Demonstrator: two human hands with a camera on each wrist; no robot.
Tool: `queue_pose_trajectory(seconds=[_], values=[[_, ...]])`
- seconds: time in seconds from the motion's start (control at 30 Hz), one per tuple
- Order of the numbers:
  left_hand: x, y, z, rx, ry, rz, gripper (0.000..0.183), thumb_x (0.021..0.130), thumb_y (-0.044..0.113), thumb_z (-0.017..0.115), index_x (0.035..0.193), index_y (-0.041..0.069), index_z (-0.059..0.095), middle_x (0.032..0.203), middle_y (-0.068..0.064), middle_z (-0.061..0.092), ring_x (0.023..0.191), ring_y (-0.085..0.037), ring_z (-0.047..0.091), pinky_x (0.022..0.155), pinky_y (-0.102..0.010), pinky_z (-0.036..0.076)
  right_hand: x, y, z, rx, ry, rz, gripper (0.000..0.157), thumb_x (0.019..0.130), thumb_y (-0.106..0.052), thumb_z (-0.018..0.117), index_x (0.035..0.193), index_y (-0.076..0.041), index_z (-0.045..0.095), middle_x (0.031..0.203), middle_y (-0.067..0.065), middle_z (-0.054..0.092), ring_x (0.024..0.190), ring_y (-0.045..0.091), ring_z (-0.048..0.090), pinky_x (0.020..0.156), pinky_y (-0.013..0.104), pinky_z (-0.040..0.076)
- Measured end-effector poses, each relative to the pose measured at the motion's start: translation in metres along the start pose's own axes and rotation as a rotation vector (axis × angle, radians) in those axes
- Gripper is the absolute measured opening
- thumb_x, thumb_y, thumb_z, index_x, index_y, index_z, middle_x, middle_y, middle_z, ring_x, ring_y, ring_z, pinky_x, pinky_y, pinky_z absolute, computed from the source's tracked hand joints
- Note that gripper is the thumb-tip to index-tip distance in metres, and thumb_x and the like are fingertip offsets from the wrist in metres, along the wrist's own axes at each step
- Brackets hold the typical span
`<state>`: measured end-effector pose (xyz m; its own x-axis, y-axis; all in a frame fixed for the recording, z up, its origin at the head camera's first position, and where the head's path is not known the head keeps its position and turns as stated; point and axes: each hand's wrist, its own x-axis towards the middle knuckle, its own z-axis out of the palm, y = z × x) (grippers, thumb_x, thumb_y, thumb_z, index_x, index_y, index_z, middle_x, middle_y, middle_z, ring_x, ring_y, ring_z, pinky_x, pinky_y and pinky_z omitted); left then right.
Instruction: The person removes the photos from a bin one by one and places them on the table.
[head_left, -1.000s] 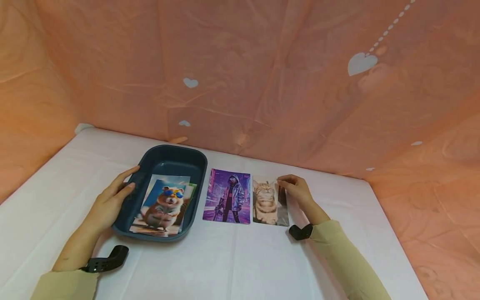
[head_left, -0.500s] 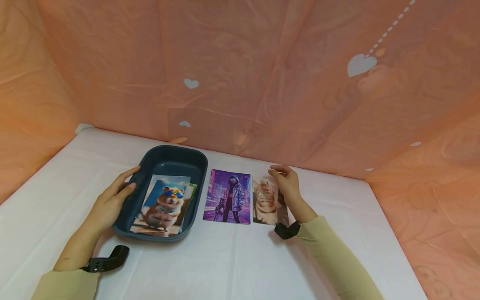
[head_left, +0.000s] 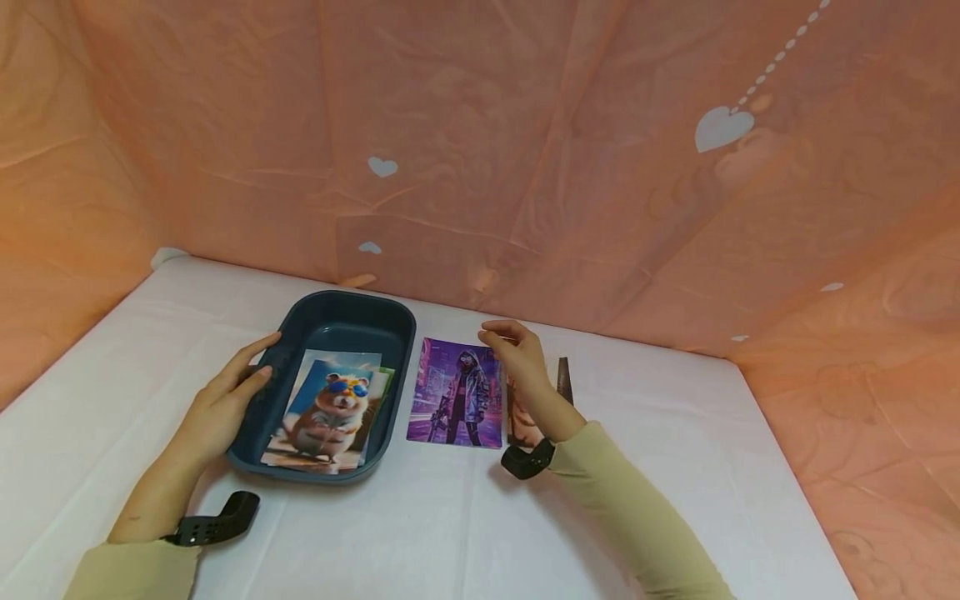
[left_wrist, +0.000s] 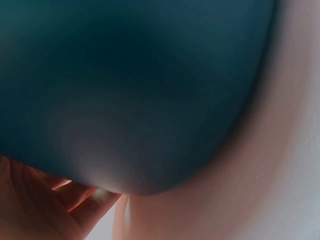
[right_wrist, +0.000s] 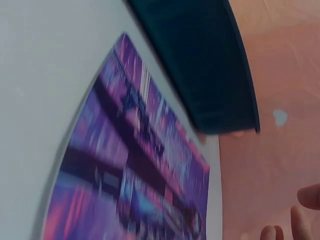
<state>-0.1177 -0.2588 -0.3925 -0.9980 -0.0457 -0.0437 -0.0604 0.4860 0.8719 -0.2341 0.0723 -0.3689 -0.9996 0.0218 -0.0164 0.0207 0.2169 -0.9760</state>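
My left hand (head_left: 213, 412) holds the left side of a dark blue tray (head_left: 341, 310), thumb over the rim; in the left wrist view, fingers (left_wrist: 92, 207) lie against the tray's underside. Inside it are several overlapping picture cards, topped by a hamster card (head_left: 330, 425) with sunglasses. Right of the tray lies a purple card (head_left: 457, 400) of a hooded figure. Over its upper right corner hovers my right hand (head_left: 527, 367), fingers loosely bent, nothing between them. The right wrist view shows its fingertips off the card. A cat card (head_left: 522, 427) is partly hidden beneath that hand and wrist.
A white cloth covers the table (head_left: 375, 542). Behind it hangs an orange curtain (head_left: 480, 167) with pale hearts, which also closes in both sides. Each wrist wears a black strap device (head_left: 528, 460).
My right hand has moved left, from the cat card's right edge across it to the purple card's upper right corner. The left hand, tray and cards in it have stayed put.
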Motion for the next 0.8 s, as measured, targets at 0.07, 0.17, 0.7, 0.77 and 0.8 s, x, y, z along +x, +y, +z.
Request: queue_pose_trajectory(seconds=[0.07, 0.17, 0.7, 0.77, 0.8], values=[[0.0, 0.0, 0.0, 0.001, 0.0, -0.001, 0.052, 0.105, 0.037, 0.028, 0.154, 0.024, 0.018, 0.141, -0.036, 0.035, 0.124, -0.055, 0.036, 0.094, -0.073, 0.025, -0.002, -0.001, 0.007, 0.005, -0.03, 0.004, 0.025, 0.087, -0.011, 0.066, 0.107, 0.003, 0.068, 0.099, 0.012, 0.07, 0.089, 0.016, 0.061, 0.082, 0.038, 0.049], [0.0, 0.0, 0.0, -0.002, 0.0, -0.001, 0.052, 0.105, 0.037, 0.028, 0.154, 0.024, 0.018, 0.144, -0.036, 0.032, 0.126, -0.055, 0.033, 0.094, -0.074, 0.024, -0.005, -0.005, 0.015, 0.003, -0.075, 0.029, 0.026, 0.088, -0.013, 0.065, 0.11, 0.002, 0.067, 0.102, 0.011, 0.068, 0.096, 0.02, 0.06, 0.09, 0.047, 0.047], [0.0, 0.0, -0.001, -0.002, 0.011, 0.007, 0.052, 0.105, 0.037, 0.028, 0.154, 0.023, 0.02, 0.142, -0.036, 0.033, 0.125, -0.055, 0.035, 0.094, -0.073, 0.025, -0.013, -0.03, 0.058, 0.052, -0.222, 0.014, 0.024, 0.088, -0.011, 0.065, 0.109, 0.001, 0.068, 0.1, 0.011, 0.068, 0.096, 0.027, 0.062, 0.089, 0.045, 0.049], [0.0, 0.0, -0.001, -0.003, 0.012, 0.009, 0.052, 0.105, 0.037, 0.029, 0.154, 0.023, 0.02, 0.142, -0.036, 0.034, 0.125, -0.054, 0.036, 0.094, -0.073, 0.025, -0.013, -0.032, 0.063, 0.055, -0.237, 0.009, 0.024, 0.088, -0.01, 0.066, 0.108, 0.002, 0.068, 0.1, 0.012, 0.069, 0.092, 0.021, 0.062, 0.086, 0.039, 0.049], [0.0, 0.0, 0.0, -0.005, 0.011, 0.01, 0.052, 0.105, 0.037, 0.029, 0.154, 0.023, 0.02, 0.142, -0.036, 0.034, 0.124, -0.054, 0.036, 0.094, -0.073, 0.025, -0.014, -0.033, 0.066, 0.059, -0.249, 0.007, 0.024, 0.088, -0.01, 0.066, 0.109, 0.002, 0.068, 0.101, 0.013, 0.069, 0.092, 0.021, 0.062, 0.085, 0.037, 0.049]])
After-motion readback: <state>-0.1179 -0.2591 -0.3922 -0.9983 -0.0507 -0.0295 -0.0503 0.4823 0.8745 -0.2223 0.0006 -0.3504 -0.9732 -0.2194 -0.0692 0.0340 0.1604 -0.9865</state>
